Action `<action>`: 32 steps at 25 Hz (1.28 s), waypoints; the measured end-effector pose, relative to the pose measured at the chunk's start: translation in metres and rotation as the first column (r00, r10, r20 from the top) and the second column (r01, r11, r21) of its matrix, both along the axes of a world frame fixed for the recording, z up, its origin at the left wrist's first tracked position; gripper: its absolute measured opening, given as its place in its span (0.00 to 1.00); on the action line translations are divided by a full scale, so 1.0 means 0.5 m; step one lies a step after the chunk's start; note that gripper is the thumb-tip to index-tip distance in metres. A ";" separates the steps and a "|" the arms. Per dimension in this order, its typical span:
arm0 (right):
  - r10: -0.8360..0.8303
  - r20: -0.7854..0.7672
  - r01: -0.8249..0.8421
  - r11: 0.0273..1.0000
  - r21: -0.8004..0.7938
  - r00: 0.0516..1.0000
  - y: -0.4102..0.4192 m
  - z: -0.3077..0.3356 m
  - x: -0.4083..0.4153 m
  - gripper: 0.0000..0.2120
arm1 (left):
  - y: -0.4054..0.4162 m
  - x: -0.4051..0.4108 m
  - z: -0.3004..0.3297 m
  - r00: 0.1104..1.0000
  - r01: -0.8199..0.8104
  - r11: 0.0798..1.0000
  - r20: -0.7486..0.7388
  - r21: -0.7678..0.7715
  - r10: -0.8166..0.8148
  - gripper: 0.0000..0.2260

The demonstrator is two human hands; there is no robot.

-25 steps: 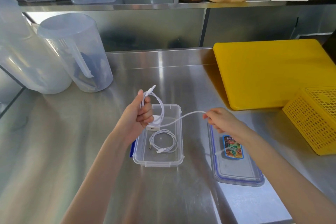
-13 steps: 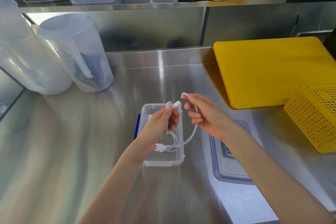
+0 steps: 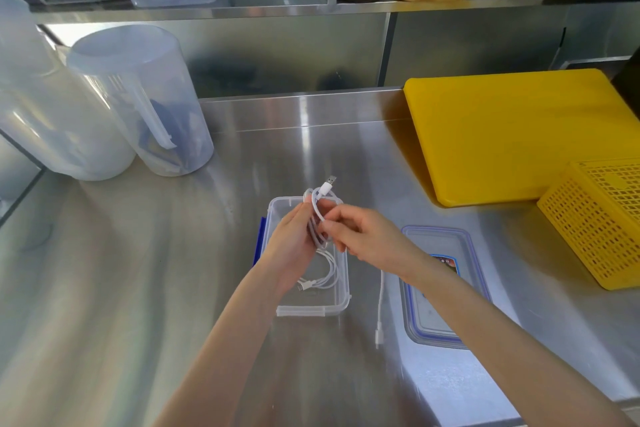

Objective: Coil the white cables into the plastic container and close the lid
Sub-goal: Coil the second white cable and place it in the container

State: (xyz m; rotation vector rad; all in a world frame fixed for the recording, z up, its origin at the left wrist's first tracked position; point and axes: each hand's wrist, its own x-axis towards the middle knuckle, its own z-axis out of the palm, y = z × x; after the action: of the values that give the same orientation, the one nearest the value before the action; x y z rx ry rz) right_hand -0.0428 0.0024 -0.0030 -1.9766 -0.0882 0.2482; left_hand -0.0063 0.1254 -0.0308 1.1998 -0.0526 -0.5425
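Observation:
A clear plastic container (image 3: 313,310) stands open on the steel counter, with one coiled white cable (image 3: 325,279) lying inside. Above it my left hand (image 3: 292,241) holds a bundle of loops of a second white cable (image 3: 317,215), its USB plug sticking up at the top. My right hand (image 3: 363,236) pinches the same cable beside the loops. The cable's loose tail (image 3: 381,305) hangs down to the counter between the container and the lid. The clear lid (image 3: 440,326) with a blue rim lies flat to the right, partly under my right forearm.
Two large translucent jugs (image 3: 138,97) stand at the back left. A yellow cutting board (image 3: 512,135) and a yellow mesh basket (image 3: 602,222) sit at the right. A shelf above holds a clear bin and wooden boards.
My hands came together over the container and the cable went from a long stretched span into several loops in my left hand. The free tail now drops beside the lid.

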 end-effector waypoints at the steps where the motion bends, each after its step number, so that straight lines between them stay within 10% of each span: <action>1: 0.019 0.005 -0.019 0.999 -0.040 1.000 0.003 -0.005 0.000 0.12 | 0.000 0.001 0.006 0.997 -0.030 0.997 -0.073 -0.068 0.025 0.18; 8: 0.151 -0.085 -0.160 0.980 -0.115 0.985 -0.023 -0.019 -0.017 0.12 | 0.049 0.040 0.032 0.906 -0.312 0.839 -0.405 -0.446 0.122 0.22; 15: -0.013 0.042 0.033 0.844 -0.535 0.999 -0.079 -0.032 -0.024 0.12 | 0.058 0.030 0.039 0.954 -0.230 0.917 -0.260 -0.327 0.146 0.16; 19: -0.165 -0.182 0.159 0.986 -0.047 0.969 -0.065 -0.017 -0.014 0.09 | 0.042 0.016 0.050 0.975 -0.154 0.945 -0.198 -0.289 0.099 0.16; 22: -0.159 -0.368 0.326 0.830 0.454 0.916 -0.039 -0.013 0.004 0.07 | 0.022 -0.003 0.052 0.987 -0.087 0.956 -0.152 -0.280 0.045 0.16; 32: -0.385 -0.166 0.418 0.853 0.313 0.908 -0.015 -0.015 0.004 0.03 | 0.023 -0.026 0.044 1.000 0.003 0.996 -0.009 -0.089 -0.004 0.12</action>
State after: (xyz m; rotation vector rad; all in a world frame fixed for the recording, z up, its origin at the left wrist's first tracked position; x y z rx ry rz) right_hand -0.0409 -0.0050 -0.0106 -1.5855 0.3278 0.0477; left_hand -0.0195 0.1367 -0.0090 1.1111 -0.0704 -0.5433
